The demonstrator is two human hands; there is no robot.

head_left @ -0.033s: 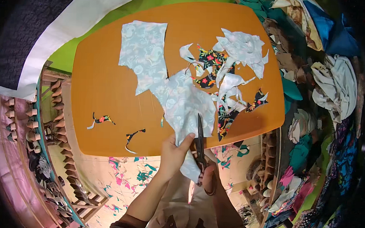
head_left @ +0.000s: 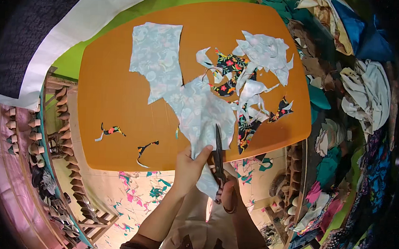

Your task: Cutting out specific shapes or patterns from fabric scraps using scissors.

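Observation:
A long piece of pale blue floral fabric (head_left: 196, 106) lies across an orange table (head_left: 116, 98) and hangs over its near edge. My left hand (head_left: 189, 166) pinches that fabric at the table's edge, thumb on top. My right hand (head_left: 227, 194) grips dark scissors (head_left: 218, 152), just right of the left hand. The blades point away from me and lie on the fabric, close together. Cut pieces of pale blue and dark flowered cloth (head_left: 250, 73) are heaped on the table beyond the scissors.
Two small flowered scraps (head_left: 110, 131) (head_left: 146, 148) lie on the table's left near part. Heaps of folded and crumpled fabric (head_left: 365, 91) fill the right side. A wooden rack with rows of small objects (head_left: 52, 131) stands at the left. Scraps litter the floor (head_left: 138, 193).

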